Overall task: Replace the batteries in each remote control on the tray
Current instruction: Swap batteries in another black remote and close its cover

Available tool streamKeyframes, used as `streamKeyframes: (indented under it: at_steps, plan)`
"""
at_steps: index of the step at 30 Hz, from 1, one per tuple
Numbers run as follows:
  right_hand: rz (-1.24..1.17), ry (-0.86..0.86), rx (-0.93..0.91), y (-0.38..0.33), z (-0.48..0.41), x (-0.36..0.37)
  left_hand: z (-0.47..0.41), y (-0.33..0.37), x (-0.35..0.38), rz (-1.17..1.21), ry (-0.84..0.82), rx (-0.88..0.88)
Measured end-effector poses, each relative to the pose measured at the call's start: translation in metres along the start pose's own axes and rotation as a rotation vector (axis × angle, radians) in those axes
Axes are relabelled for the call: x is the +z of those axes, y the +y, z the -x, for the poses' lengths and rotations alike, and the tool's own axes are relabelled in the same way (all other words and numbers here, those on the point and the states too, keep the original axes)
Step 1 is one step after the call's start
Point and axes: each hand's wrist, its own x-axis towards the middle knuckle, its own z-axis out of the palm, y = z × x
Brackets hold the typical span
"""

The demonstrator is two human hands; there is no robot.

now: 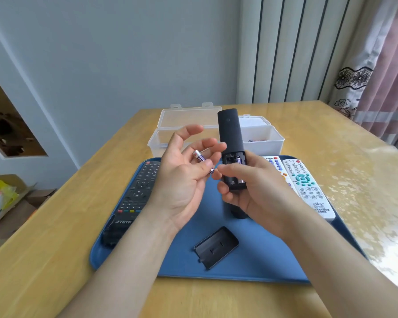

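1. The right hand [251,187] grips the slim black remote [230,131] upright with its open compartment facing the camera. Its fingers hide the lower end, and the number of cells inside is unclear.
2. The left hand [182,180], palm up, pinches a battery [199,157] under the thumb, which covers the battery's middle.
3. The battery cover [216,247] lies on the blue tray [251,265], nearer the camera than both hands. The left forearm hides part of a long black remote [136,196].
4. The wooden desk [55,260] carries two clear boxes [184,125] beyond the hands, before a grey wall [113,53].
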Motion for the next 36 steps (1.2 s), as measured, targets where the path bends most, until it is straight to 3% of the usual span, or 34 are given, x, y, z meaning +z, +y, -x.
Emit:
streamKeyframes:
  at_steps: [10,14,19,23,31,36]
  plan:
    - [-0.03,-0.048,-0.061,0.008,-0.001,0.001,0.005,0.001,0.003,-0.501,-0.153,0.22]
    - [-0.009,-0.026,-0.079,0.009,-0.001,0.005,0.004,-0.002,0.001,-0.659,-0.067,0.246]
    - [-0.171,0.036,0.037,0.004,-0.004,0.004,-0.002,0.003,-0.002,-0.466,0.143,0.235]
    - [-0.216,0.014,0.051,0.003,-0.006,0.004,0.0,0.005,0.0,-0.366,0.145,0.208]
    - [-0.187,0.009,0.024,0.004,-0.004,0.004,0.001,-0.002,0.002,-0.642,0.107,0.307]
    - [-0.101,0.02,-0.017,0.007,-0.002,0.007,0.004,-0.006,0.005,-0.76,0.115,0.275]
